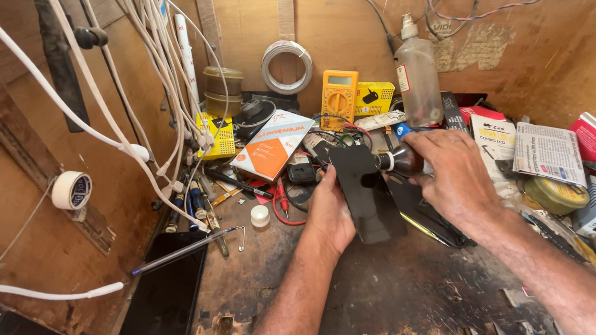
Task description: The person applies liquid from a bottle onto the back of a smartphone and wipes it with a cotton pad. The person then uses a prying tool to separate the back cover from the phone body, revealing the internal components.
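1. Black phone screen panel [365, 194]: flat, glossy, held tilted above the workbench [388, 293], near centre of view.
2. Left hand [329, 210]: at 9 o'clock of the panel, fingers closed on its left edge, thumb on the near face.
3. Small brown bottle [395, 161]: lying sideways, neck pointing toward the panel's upper right corner, at about 2 o'clock of the panel; whether nozzle touches glass, cannot tell.
4. Right hand [454, 178]: wrapped shut around the bottle, at 3 o'clock of the panel.
5. Yellow multimeter [339, 99]: propped upright at 12 o'clock, well behind the panel.
6. Clear plastic spray bottle [416, 77]: standing at 1 o'clock.
7. Orange-and-white box [272, 145]: leaning at 10 o'clock.
8. White tape roll [72, 190]: on the left wall, far out at 9 o'clock.
9. White cables [161, 65]: hanging at 10–11 o'clock.
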